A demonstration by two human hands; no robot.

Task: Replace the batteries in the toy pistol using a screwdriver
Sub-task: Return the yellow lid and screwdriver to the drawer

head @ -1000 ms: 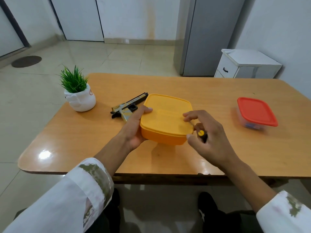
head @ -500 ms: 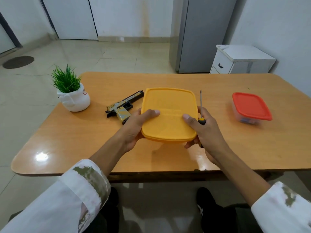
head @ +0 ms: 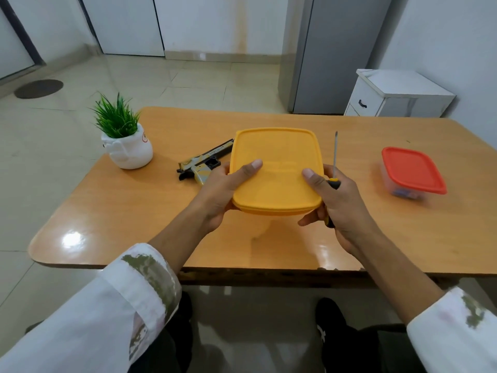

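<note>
A yellow lidded box (head: 275,162) is lifted off the wooden table (head: 134,211), tilted with its lid toward me. My left hand (head: 223,189) grips its left edge, thumb on the lid. My right hand (head: 333,200) holds the right edge with the thumb on the lid and also grips a screwdriver (head: 334,157), its thin shaft pointing up and away. The toy pistol (head: 201,164), black and gold, lies on the table just left of the box, partly hidden behind my left hand.
A small potted plant (head: 123,141) in a white pot stands at the table's left. A clear box with a red lid (head: 412,170) sits on the right. A white drawer cabinet (head: 398,95) and a grey cupboard (head: 333,52) stand beyond the table.
The yellow box was lifted and tilted lid-up toward me. My right hand moved from above the lid to grip its right edge, screwdriver shaft now pointing up.
</note>
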